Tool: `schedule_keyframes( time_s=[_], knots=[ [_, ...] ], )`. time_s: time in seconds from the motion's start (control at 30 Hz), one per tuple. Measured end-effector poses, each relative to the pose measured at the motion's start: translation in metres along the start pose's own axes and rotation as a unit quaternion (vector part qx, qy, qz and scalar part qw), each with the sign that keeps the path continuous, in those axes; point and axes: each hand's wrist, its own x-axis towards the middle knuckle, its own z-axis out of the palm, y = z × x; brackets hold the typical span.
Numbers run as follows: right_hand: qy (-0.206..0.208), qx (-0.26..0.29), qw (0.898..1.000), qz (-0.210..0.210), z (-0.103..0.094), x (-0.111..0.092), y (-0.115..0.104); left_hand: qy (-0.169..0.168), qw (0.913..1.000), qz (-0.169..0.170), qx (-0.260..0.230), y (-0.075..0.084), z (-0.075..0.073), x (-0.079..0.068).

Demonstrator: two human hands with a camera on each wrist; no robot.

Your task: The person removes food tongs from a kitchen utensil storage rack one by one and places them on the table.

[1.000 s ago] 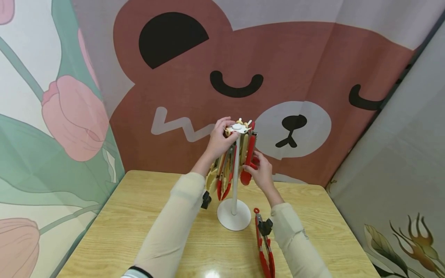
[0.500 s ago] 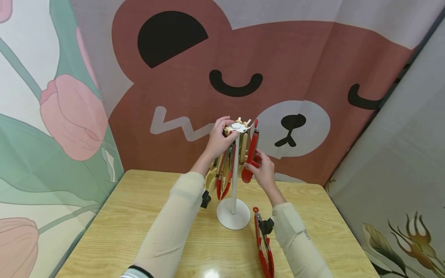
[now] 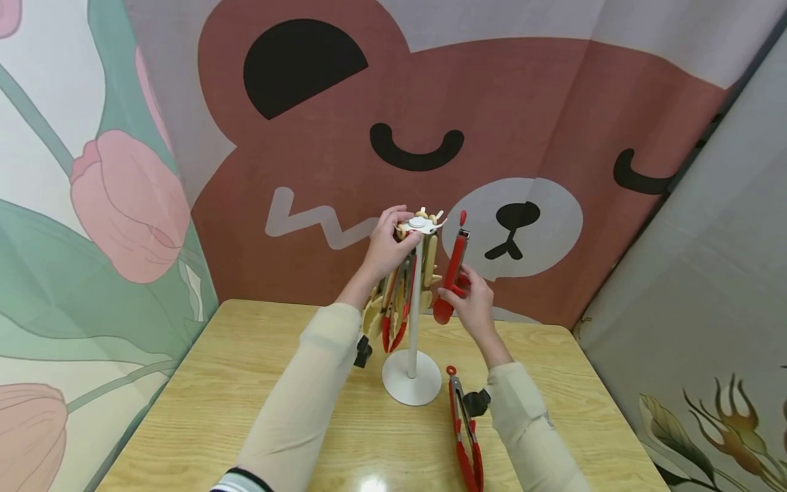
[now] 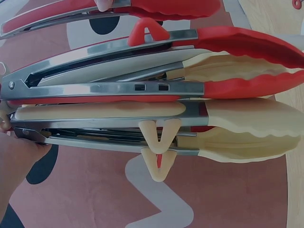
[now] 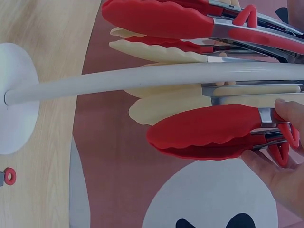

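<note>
My left hand [image 3: 387,242] holds the white hooked top [image 3: 421,224] of a utensil stand, thumb in front and fingers behind. Red tongs [image 3: 453,273] hang from my right hand [image 3: 475,301], pinched near their middle, apart from the stand's right side. Their red scalloped heads [image 5: 204,130] point down and lie close together in the right wrist view. Cream tongs [image 4: 104,111] and red-tipped tongs [image 4: 147,88] still hang on the stand, shown side by side in the left wrist view. Several hanging utensils overlap, hiding parts of each other.
The stand's white pole [image 3: 414,335] rises from a round base [image 3: 412,391] on the wooden table [image 3: 295,424]. Another pair of red tongs [image 3: 464,437] lies on the table, right of the base and beside the right forearm. A patterned curtain [image 3: 522,102] hangs behind.
The red tongs in my right hand have come off the stand's hook and moved right, away from the other tongs. My left hand stays on the stand's top.
</note>
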Motion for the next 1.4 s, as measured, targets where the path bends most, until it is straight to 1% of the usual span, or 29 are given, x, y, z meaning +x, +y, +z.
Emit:
schedule_keyframes(
  time_s=[0.3, 0.53, 0.9, 1.23, 1.4],
  knots=[
    [0.012, 0.008, 1.0, -0.014, -0.004, -0.004, 0.003, 0.003, 1.0, 0.0, 0.0, 0.0, -0.001, 0.0],
    [0.014, -0.002, 1.0, -0.004, -0.009, -0.009, 0.007, 0.003, 1.0, 0.002, -0.001, 0.0, 0.0, 0.001],
    [0.033, -0.017, 0.999, -0.013, -0.016, -0.017, 0.013, 0.011, 0.9999, 0.008, 0.005, -0.001, 0.002, 0.002],
    [0.044, -0.033, 0.998, -0.039, -0.019, -0.024, 0.019, 0.007, 1.0, 0.004, -0.005, -0.001, 0.002, 0.001],
    [0.046, -0.037, 0.998, -0.03, -0.021, -0.027, 0.022, 0.009, 0.9999, 0.002, -0.004, 0.0, 0.001, 0.001]
  ],
)
